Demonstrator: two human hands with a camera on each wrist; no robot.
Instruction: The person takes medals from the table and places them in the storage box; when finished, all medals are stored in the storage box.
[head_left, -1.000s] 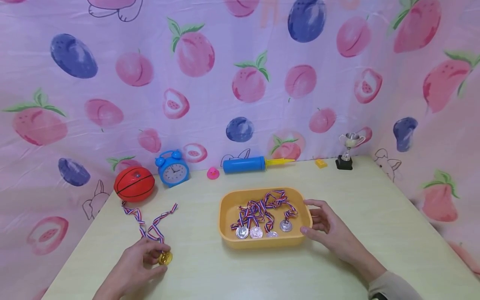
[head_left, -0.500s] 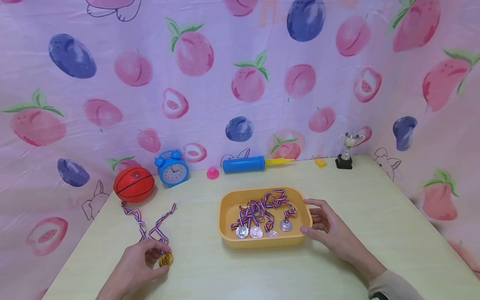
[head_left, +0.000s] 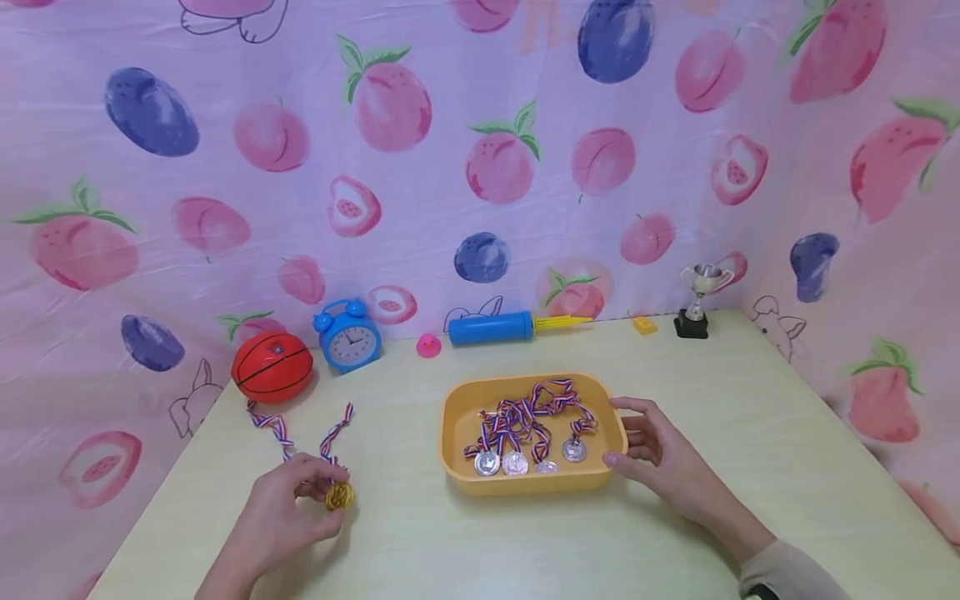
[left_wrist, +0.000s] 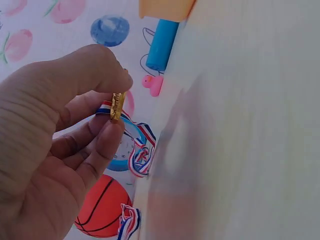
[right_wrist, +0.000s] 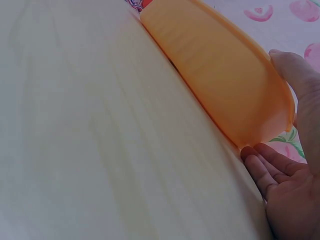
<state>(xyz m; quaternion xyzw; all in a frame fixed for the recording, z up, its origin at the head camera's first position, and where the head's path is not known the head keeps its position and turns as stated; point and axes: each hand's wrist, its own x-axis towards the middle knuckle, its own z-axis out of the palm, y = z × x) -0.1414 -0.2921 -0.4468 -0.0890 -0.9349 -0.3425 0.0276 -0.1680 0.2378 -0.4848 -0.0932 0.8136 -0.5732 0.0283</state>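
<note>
A small gold medal (head_left: 339, 497) is pinched on edge between thumb and fingers (left_wrist: 107, 142), left of the orange tray (head_left: 457, 417). Its red, white and blue ribbon (head_left: 279, 431) trails across the counter away from the tray, toward the back left.

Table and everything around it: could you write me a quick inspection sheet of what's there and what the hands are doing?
Surface: pale yellow table, smooth.
Job's things: gold medal with striped ribbon trailing on the table; orange tray holding four silver medals with tangled ribbons.
Clutter: basketball, blue alarm clock, pink duck, blue pump, small yellow block, little trophy, all along the back edge.
Grips: left hand pinches the gold medal; right hand rests against the tray's right end, fingers relaxed.
Cables: nothing seen.
Surroundings: pink fruit-print curtain behind and beside.
</note>
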